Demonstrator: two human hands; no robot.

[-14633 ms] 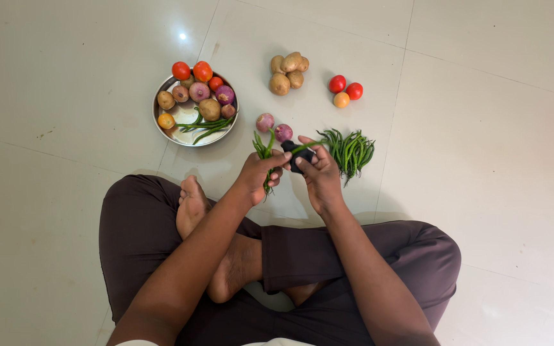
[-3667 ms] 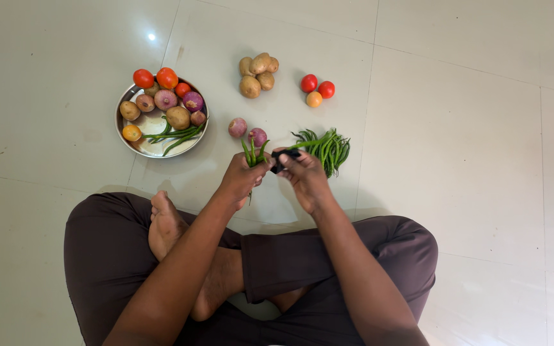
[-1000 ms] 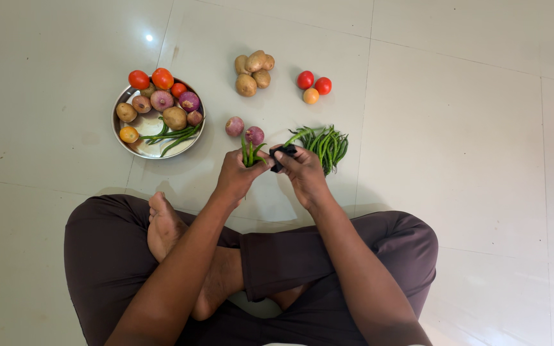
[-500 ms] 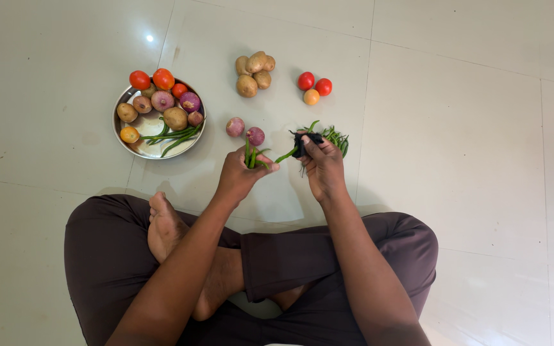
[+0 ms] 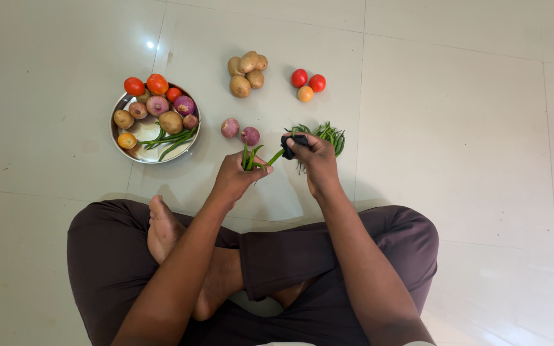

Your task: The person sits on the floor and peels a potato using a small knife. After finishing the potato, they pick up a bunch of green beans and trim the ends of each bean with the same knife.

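Dark brown trousers point(image 5: 328, 256), bare forearms without sleeves, bare feet point(image 5: 165, 227)

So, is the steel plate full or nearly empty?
Partly full: the steel plate holds tomatoes, onions, potatoes and green chillies, with bare metal showing.

Glossy pale floor tiles point(image 5: 469, 128) with thin grout lines reflect a ceiling light.

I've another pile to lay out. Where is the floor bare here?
Bare tile lies right of the tomatoes and chilli heap, and left of the steel plate. It is crowded between plate, potatoes, onions and both hands.
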